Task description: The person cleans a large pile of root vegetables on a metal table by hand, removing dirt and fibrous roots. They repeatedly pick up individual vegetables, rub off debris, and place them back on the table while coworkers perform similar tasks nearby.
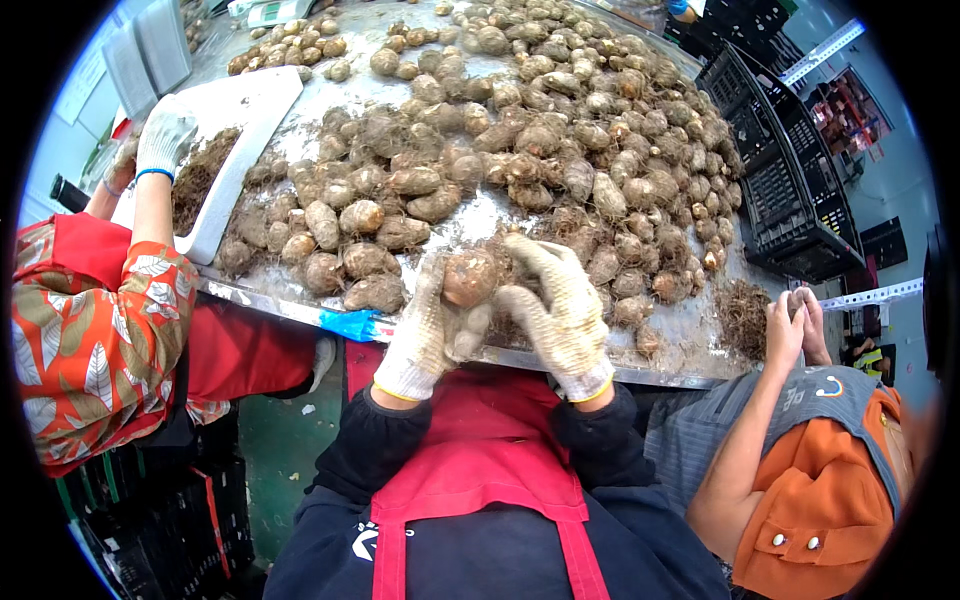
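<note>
A round brown taro corm [470, 277] rests in my left hand [439, 330], which wears a dirty white knit glove and grips it near the table's front edge. Just right of it is my right hand [562, 319], in a matching glove. Its thumb and fingers are spread, and I see nothing held in them; its fingertips blur near fibrous roots. A large heap of hairy taro corms [540, 139] covers the metal table [690, 352] beyond both hands. Several corms [367, 259] lie close by my left hand.
At left, a co-worker's gloved hand [166, 131] is over a white foam tray [221, 217] holding root fibres [202, 176]. A person's bare hands [795, 322] are at right, beside a root clump [742, 319]. Black plastic crates [780, 165] stand at the right edge.
</note>
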The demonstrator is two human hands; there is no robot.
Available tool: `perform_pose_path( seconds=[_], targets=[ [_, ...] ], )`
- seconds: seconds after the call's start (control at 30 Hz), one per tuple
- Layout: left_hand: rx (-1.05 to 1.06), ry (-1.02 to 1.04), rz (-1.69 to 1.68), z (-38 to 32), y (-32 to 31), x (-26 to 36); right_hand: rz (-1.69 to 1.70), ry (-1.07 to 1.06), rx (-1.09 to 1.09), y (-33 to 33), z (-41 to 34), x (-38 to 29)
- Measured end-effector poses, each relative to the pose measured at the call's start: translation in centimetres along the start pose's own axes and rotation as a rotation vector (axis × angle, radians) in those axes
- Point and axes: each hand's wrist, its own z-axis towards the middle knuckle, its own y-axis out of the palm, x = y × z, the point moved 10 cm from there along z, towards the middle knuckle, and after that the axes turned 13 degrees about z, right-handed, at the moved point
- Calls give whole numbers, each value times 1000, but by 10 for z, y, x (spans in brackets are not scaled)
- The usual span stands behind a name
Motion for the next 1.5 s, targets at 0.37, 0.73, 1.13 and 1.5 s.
perform_pose_path(
  seconds=[0.37, 0.73, 1.13, 1.5],
  targets=[
    [-461, -49, -172, -10, 25, -3, 150, 122, 217, -20, 3, 51],
    [-308, -62, -139, -2, 10, -10, -10, -17, -43, 22, -2, -3],
    [-141, -157, -133, -1, 10, -12, -64, 62, -82, 21, -2, 1],
    [-203, -111, -260, -17, 25, 58, 24, -45, 295, -60, 1, 30]
  ],
)
